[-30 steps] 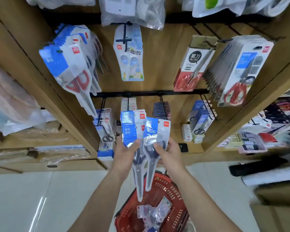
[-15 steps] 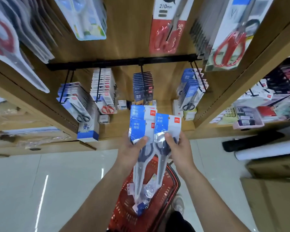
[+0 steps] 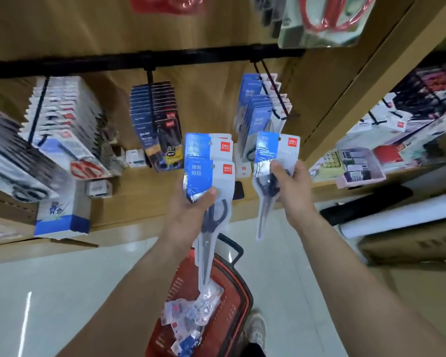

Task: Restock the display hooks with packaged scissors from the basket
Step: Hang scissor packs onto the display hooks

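Both hands are up in front of the wooden display wall, a bit below the black metal rail [image 3: 139,63] that runs across it. The left hand [image 3: 188,212] grips a staggered stack of blue-and-white carded scissor packs [image 3: 209,173]. I can count 2 for sure, and the thumb is clamped over the front one. Their dark handles and long blades point straight down, away from the rail.

The right hand [image 3: 294,194] is curled round a single matching scissor pack [image 3: 271,155], held apart from the stack. It sits below the right end of the rail, just under the black wire hook [image 3: 273,95] hanging there. That hook carries a row of similar blue packs [image 3: 254,117]. Off the middle of the rail hangs a bunch of dark navy packs [image 3: 157,119], and further left under it there's a thick row of white packs [image 3: 67,117].

Way down below the rail, on the pale tiled floor [image 3: 49,292], sits the red plastic mesh basket [image 3: 177,286] with a few more clear-wrapped packs [image 3: 191,313] lying loose inside. A pale sneaker [image 3: 258,328] shows right beside it.
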A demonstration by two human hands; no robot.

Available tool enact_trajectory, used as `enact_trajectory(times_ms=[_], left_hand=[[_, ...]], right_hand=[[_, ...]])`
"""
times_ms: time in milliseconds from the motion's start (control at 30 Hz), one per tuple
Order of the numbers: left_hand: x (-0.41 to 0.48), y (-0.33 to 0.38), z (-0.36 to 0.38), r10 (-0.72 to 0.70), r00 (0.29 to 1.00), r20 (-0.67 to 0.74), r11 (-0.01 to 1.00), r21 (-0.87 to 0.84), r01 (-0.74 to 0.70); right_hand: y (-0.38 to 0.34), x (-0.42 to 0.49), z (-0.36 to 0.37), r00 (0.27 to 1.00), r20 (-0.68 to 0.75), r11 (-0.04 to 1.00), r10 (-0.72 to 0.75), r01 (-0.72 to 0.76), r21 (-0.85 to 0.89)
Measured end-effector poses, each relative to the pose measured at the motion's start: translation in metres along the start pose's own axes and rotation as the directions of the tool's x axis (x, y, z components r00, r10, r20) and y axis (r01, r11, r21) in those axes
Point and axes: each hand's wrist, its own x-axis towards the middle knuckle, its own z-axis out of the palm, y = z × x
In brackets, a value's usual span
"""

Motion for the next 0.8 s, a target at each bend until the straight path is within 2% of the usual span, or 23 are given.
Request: enact_trajectory(times_ms=[367,800], left_hand=[[0.059,-0.034,0.013,0.044,0.999,-0.003,0.996,-0.077,-0.045],[0.066,-0.046,0.010,0.038,0.999,0.026,0.998,-0.059,-0.036]], right_hand=[[0.011,0.058,0.016,0.995,-0.026,0.993,-0.099,0.101,0.068],[0.007,0.080,0.019,0.995,-0.057,0.996,-0.079,0.081,0.039]])
